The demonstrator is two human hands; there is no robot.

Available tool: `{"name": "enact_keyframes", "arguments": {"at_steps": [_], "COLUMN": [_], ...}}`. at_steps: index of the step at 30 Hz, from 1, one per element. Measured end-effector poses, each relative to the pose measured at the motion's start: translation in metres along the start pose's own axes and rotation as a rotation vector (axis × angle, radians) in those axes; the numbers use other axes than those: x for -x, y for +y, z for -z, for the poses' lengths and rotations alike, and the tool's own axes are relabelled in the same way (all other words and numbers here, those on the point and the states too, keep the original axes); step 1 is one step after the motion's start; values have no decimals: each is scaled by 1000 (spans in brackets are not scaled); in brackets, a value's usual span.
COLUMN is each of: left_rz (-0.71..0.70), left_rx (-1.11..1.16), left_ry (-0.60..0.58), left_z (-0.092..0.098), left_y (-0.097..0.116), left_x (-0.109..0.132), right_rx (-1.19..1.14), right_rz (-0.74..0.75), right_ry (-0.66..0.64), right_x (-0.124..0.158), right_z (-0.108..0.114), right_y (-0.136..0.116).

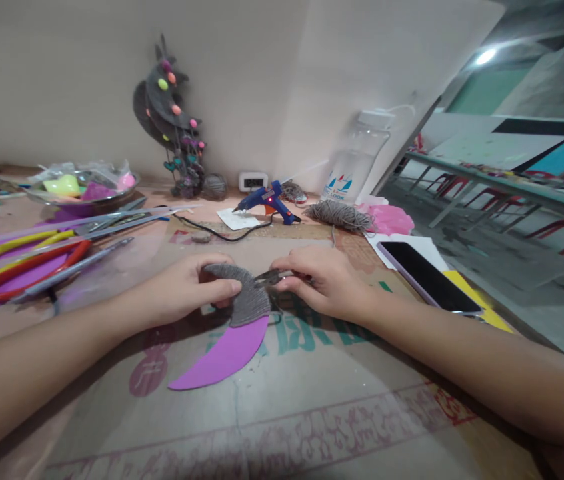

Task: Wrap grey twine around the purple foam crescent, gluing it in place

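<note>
My left hand [189, 287] pinches the upper end of a purple crescent-shaped foam piece [225, 357], whose top part is wrapped in grey yarn [249, 297]. My right hand [325, 280] is closed on a small pair of snips or tweezers [272, 276], its tip touching the yarn-wrapped edge. Both hands rest on a cardboard sheet [312, 393] covering the table.
A blue glue gun [269, 200] with its cord, a bundle of grey yarn [338, 215], a phone [427, 277], a plastic bottle [357, 163], large scissors [27, 260], a bowl of foam bits [82, 187] and a dark decorated ornament [172, 120] surround the work spot.
</note>
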State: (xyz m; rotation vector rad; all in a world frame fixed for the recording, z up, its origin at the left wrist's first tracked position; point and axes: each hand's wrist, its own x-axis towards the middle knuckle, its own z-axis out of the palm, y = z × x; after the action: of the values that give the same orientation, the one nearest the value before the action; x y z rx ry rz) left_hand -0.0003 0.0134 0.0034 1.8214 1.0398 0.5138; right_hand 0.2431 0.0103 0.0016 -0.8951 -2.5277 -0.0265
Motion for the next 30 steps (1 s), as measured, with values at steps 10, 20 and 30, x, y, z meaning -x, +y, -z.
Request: {"name": "enact_keyframes", "arguments": {"at_steps": [10, 20, 30], "left_rz": [-4, 7, -11], "left_rx": [25, 68, 41], "left_ry": [-28, -52, -37], "left_z": [1, 1, 1], "left_y": [-4, -2, -3], "left_x": [0, 1, -1], "right_rx": [23, 39, -94], "right_rz": [39, 119, 0], "right_ry": [1, 59, 90], "right_x": [-1, -2, 0], "right_z": [1, 0, -1], "right_y": [0, 2, 2]}}
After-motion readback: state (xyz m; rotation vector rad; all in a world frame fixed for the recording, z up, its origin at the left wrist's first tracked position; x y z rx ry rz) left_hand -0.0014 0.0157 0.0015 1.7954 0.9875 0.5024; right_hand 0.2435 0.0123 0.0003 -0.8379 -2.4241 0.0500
